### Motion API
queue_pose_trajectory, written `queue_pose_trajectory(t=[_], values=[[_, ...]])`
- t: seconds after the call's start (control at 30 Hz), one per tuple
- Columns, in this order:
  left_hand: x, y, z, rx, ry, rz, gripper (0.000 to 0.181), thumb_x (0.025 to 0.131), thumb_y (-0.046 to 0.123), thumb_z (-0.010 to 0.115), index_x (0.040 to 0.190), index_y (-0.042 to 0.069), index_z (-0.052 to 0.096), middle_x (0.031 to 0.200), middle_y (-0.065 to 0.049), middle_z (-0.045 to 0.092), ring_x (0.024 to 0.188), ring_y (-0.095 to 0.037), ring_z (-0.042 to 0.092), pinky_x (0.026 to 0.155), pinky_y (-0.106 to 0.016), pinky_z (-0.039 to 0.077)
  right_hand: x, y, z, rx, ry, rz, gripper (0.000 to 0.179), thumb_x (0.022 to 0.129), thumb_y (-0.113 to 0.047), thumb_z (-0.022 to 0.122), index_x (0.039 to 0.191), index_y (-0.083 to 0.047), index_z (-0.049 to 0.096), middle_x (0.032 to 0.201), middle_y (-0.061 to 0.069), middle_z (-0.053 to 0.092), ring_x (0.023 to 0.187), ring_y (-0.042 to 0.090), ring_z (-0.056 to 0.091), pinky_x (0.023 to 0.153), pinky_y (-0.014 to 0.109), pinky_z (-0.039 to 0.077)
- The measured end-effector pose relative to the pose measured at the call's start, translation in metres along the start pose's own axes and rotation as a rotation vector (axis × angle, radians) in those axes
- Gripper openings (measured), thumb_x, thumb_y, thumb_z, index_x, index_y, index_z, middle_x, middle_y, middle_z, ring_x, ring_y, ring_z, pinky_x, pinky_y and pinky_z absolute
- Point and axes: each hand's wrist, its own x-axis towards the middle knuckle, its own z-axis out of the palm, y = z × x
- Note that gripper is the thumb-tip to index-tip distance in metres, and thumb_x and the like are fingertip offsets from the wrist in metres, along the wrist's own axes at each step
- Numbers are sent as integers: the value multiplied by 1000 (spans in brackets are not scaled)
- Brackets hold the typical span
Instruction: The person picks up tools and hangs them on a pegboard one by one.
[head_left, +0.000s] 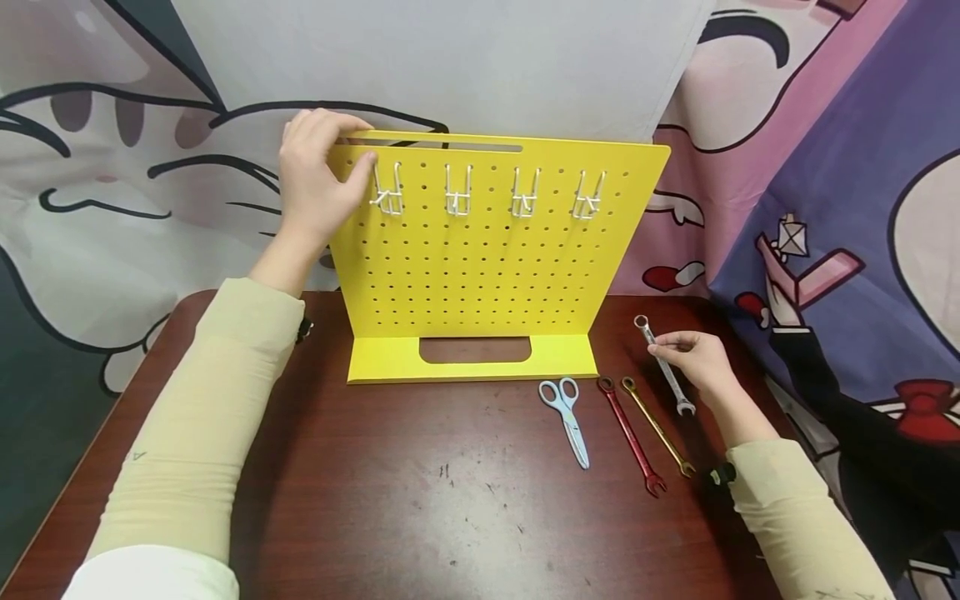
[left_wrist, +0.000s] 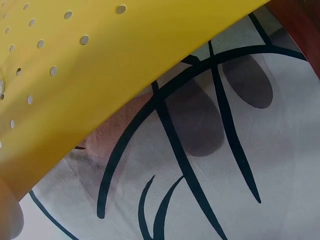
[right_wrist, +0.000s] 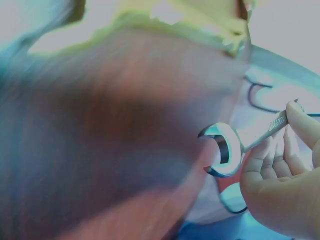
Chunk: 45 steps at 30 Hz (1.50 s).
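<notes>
A yellow pegboard stands upright on its flat base at the back of the table. My left hand grips its upper left corner, thumb on the front face and fingers over the top edge. In the left wrist view a fingertip shows beside the board's edge. Between thumb and fingers, my right hand pinches a silver combination wrench above the table's right side. Its open end points away from the hand in the right wrist view, which is blurred around it.
Several white wire hooks hang in a row on the board. In front of its right end lie light blue scissors, a red wrench and a gold wrench on the brown table. Printed cloth hangs behind.
</notes>
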Motion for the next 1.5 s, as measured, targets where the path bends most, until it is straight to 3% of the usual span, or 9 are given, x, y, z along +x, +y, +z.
queue_pose_trajectory(t=[0.63,0.87,1.13,1.5], values=[[1,2,1,-3,4,-13,24,94,10,73,114,-3,74,110,-21,75,105,-40,57,99,-33,33,-17,-89,25,247,38,-146,33,96,-18,79,115,8,72,78,-26,69,79,0,61,72,16,50],[1,2,1,-5,6,-14,24,94,10,73,114,-3,74,110,-21,75,105,-40,58,100,-33,33,-19,-112,31,371,52,-186,5,95,-14,79,99,-16,78,79,-22,70,78,1,62,74,15,52],[1,3,2,-11,2,-19,24,93,9,73,114,-3,74,110,-21,75,106,-40,58,100,-33,33,-20,-137,31,533,77,-222,20,93,-7,79,88,-26,79,78,-17,73,78,4,63,75,15,52],[0,4,2,-14,14,-85,22,93,5,73,113,-3,75,109,-21,75,109,-39,58,103,-34,34,-19,-174,32,698,90,-324,18,93,-3,77,87,-19,81,79,-10,74,77,7,63,71,20,53]])
